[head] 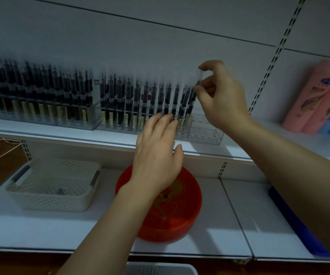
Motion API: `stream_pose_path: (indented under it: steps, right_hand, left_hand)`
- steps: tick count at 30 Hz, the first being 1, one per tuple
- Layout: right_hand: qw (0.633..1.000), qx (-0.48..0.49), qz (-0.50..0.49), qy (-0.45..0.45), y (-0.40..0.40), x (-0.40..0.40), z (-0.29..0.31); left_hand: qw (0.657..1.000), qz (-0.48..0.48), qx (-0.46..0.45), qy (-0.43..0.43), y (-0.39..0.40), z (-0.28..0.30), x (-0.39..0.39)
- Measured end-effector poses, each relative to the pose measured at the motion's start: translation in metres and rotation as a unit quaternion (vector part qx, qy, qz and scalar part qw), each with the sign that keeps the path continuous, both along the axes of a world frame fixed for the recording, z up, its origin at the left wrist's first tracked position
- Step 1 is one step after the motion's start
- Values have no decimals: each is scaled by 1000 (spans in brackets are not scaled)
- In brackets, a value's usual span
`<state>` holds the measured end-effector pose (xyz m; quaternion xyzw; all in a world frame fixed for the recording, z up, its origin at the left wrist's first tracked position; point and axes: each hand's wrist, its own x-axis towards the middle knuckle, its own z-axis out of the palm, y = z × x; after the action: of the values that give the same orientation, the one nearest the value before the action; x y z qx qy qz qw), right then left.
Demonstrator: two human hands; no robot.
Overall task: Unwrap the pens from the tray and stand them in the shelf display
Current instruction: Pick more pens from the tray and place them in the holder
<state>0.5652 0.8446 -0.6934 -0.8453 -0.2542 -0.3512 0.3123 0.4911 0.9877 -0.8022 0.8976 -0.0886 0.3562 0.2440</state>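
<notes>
Reaching up from six o'clock, the left hand (158, 149) passes over a red bowl (188, 211) on the lower shelf, fingers straight and relaxed, tips at the clear display rack (205, 133). Off at nine o'clock sits a white basket (47, 201). Farther back, toward one o'clock, the right hand (221, 96) pinches a pen (197, 84) between thumb and fingers, its long axis nearly upright, leaning slightly, lower end down among the standing pens (132, 104) at the rack's right end.
</notes>
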Motion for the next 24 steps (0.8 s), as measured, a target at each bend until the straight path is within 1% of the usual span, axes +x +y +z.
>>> stream_pose_path:
  steps: [2, 4, 7, 10, 14, 16, 19, 22, 24]
  right_hand:
    - [1000, -24, 3, -13, 1, -1, 0]
    - [1000, -18, -4, -15, 1, -2, -1]
    - [999, 22, -12, 21, 4, -2, -2]
    - [999, -28, -4, 45, 5, -5, -9]
    - [999, -10, -13, 46, -2, -3, -13]
    - [999, -3, -5, 33, -5, -6, -19]
    - [999, 45, 4, -9, -9, -18, -32]
    - [995, 86, 21, -51, -12, -37, -56]
    - [991, 117, 36, -51, -13, -54, -79]
  left_hand:
    - [1000, 0, 0, -1, 0, 0, 0]
    - [1000, 1, 1, -5, 0, 0, 1]
    - [1000, 0, 3, -8, 0, -1, 1]
    - [1000, -1, 3, -11, 0, -1, 1]
    - [1000, -23, -15, -10, 2, -1, 1]
    - [998, -37, -40, -10, 2, -1, 0]
    - [994, -50, -88, -28, 2, 0, -8]
    - [982, -80, -171, -12, 1, -3, -21]
    - [972, -104, -210, -4, 2, -10, -30]
